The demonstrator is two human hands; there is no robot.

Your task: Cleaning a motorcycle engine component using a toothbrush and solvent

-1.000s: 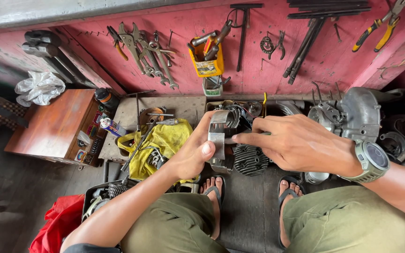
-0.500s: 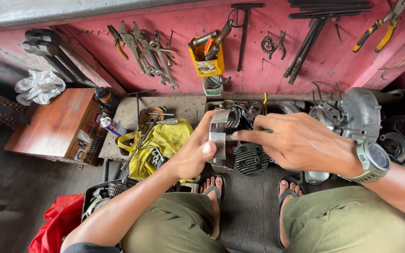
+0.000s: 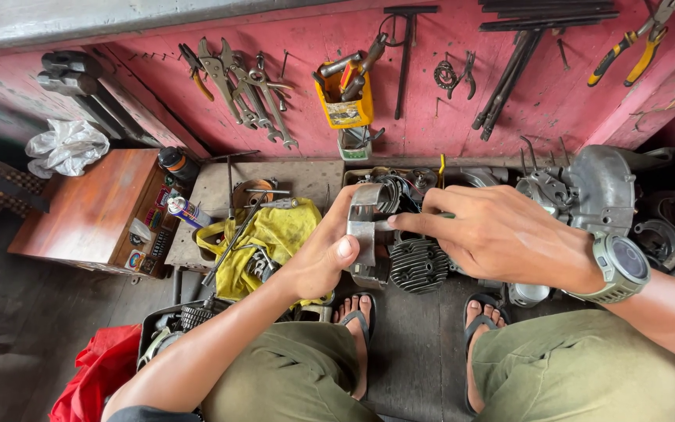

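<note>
My left hand grips a grey metal engine part, curved like a half shell, with the thumb pressed on its lower front. My right hand, with a grey watch on the wrist, reaches in from the right; its fingers touch the part's right side and hold a thin tool with a green tip. Just below the part sits a dark finned cylinder head on the floor. My knees and sandalled feet are beneath.
A yellow cloth with wrenches lies to the left. A wooden box stands at the far left. A grey engine casing sits at right. Pliers, spanners and a yellow tool tin hang on the red wall. A red bag is at lower left.
Both hands stay on the metal part; the right fingers have shifted slightly along its right side. Nothing else has moved.
</note>
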